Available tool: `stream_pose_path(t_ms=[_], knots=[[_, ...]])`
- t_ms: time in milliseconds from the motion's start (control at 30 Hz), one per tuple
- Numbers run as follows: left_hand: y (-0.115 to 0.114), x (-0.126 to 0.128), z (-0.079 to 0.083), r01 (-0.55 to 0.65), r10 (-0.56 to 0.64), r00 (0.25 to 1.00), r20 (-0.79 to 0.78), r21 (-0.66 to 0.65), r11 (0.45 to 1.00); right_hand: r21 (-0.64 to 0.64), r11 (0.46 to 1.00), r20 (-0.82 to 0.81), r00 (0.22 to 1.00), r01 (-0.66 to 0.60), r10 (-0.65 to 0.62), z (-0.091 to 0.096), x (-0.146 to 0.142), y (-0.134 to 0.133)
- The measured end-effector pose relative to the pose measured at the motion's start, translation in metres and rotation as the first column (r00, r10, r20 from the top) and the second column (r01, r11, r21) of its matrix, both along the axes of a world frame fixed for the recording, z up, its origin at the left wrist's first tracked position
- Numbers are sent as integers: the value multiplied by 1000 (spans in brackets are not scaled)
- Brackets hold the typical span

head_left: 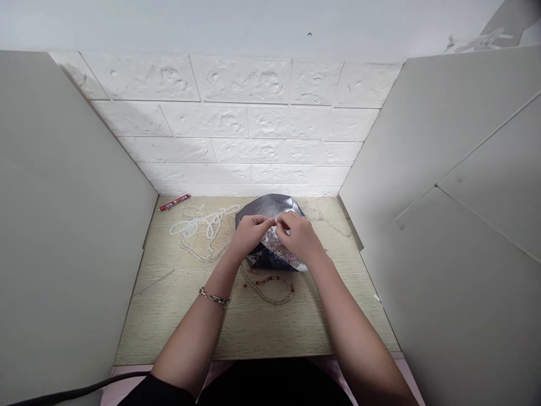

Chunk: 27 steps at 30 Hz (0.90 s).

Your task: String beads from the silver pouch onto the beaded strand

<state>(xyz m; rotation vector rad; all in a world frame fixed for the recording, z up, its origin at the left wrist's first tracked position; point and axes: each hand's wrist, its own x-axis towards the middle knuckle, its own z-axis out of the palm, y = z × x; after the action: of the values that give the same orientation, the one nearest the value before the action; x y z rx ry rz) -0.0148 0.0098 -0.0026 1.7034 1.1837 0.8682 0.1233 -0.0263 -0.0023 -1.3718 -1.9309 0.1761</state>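
Note:
Over a dark, shiny bag [274, 203] my two hands meet, fingertips almost touching. My left hand [252, 232] is closed in a pinch, and so is my right hand [296, 232]. Whatever lies between the fingertips is too small to make out. Below them, a clear packet of small multicoloured beads [279, 248] rests on the bag, partly hidden by my right hand. Nearer to me, a strand of pale and red beads [274, 301] lies in a loop on the table.
White bead strands [203, 225] and a pearl-like strand [198, 256] lie at the left. A red strip-shaped object [174, 203] is in the back left corner. Another thin strand [315, 215] lies behind the bag. Grey panels stand on both sides; a white brick-patterned wall [249, 118] closes the back.

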Motion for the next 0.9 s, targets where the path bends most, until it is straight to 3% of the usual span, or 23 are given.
stream_pose_path(t_ms=[233, 900], knots=[[0, 0, 0, 12, -9, 998, 62, -62, 998, -113, 991, -238, 970, -70, 41, -3, 0, 3], [-2, 0, 3, 47, -41, 997, -69, 93, 995, -55, 998, -131, 991, -35, 28, -4, 3, 6]])
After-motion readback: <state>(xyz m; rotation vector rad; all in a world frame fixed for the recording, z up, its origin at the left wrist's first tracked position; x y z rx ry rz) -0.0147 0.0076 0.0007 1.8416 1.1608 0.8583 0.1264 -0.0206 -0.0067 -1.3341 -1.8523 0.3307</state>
